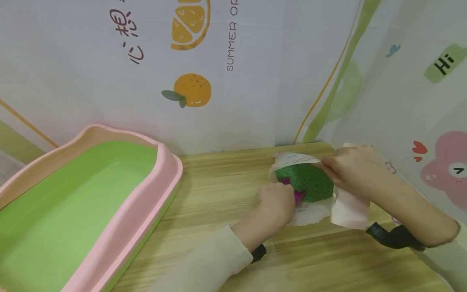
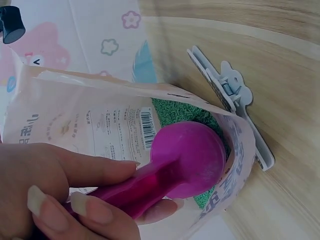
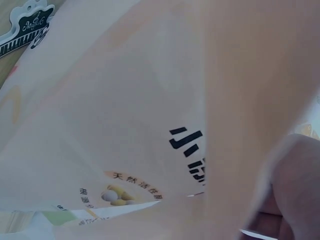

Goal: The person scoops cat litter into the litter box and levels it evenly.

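My left hand (image 1: pixel 276 205) grips the handle of a magenta scoop (image 2: pixel 187 157), whose rounded bowl is over green pellets (image 2: pixel 177 112) at the mouth of a pale printed bag (image 2: pixel 75 110). In the head view the scoop is mostly hidden behind that hand. My right hand (image 1: pixel 350 170) pinches the bag's upper rim at its right side, and the mouth gapes around the pellets. The bag's printed wall fills most of the right wrist view, where only part of the right hand (image 3: pixel 300 185) shows at the edge.
A large green tray (image 1: pixel 91 194) with a raised pink rim (image 1: pixel 146 194) stands at the left of the wooden table (image 1: pixel 219 194). Beside the bag lies a white spring clip (image 2: pixel 232 87) with a piano-key pattern. Printed cloth (image 1: pixel 248 101) hangs behind and at the right.
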`<act>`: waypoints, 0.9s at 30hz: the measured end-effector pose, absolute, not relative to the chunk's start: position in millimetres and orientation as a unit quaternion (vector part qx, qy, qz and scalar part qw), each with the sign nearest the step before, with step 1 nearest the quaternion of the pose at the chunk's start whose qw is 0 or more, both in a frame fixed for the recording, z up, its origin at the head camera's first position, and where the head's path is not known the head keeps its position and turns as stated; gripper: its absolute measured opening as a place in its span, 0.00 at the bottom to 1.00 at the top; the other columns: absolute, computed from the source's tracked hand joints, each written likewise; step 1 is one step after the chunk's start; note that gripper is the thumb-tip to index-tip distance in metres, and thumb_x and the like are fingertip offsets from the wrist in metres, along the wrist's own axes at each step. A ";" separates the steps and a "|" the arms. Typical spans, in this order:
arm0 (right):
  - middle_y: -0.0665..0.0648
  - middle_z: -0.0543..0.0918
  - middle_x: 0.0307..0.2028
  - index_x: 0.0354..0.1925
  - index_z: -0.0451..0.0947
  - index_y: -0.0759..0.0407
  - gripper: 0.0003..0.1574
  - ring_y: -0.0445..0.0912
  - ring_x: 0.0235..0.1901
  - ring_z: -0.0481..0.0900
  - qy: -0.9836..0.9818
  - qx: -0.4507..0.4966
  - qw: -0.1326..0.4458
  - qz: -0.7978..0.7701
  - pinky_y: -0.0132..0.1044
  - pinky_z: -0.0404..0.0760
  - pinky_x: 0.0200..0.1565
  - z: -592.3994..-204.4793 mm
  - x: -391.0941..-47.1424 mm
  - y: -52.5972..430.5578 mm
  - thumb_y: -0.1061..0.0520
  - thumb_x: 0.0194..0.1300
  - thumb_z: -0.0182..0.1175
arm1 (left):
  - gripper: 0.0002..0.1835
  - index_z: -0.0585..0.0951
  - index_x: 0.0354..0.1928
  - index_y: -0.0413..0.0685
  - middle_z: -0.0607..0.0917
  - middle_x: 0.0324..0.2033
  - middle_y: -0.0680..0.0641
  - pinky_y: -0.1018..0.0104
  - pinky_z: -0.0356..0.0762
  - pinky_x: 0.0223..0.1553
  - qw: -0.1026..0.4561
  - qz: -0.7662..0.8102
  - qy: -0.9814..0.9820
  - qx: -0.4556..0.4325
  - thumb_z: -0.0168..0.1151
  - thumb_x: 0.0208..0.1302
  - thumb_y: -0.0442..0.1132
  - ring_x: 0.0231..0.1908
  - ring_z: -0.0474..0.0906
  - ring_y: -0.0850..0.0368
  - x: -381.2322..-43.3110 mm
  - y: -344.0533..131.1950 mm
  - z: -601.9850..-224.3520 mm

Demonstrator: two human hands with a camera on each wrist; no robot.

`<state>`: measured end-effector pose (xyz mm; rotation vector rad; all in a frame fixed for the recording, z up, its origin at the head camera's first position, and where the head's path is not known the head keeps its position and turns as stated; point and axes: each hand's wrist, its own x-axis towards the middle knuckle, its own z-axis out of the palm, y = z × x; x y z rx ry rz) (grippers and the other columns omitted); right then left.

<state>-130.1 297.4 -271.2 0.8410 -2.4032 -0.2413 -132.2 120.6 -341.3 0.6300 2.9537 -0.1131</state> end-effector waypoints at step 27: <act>0.44 0.73 0.13 0.13 0.64 0.46 0.24 0.37 0.14 0.60 -0.888 0.334 0.306 -0.079 0.32 0.55 0.15 -275.7 -132.0 297.4 0.59 0.48 0.71 | 0.11 0.84 0.31 0.58 0.84 0.25 0.57 0.67 0.69 0.17 0.020 -0.002 0.976 0.217 0.63 0.68 0.52 0.23 0.76 0.63 -141.7 124.3 -354.0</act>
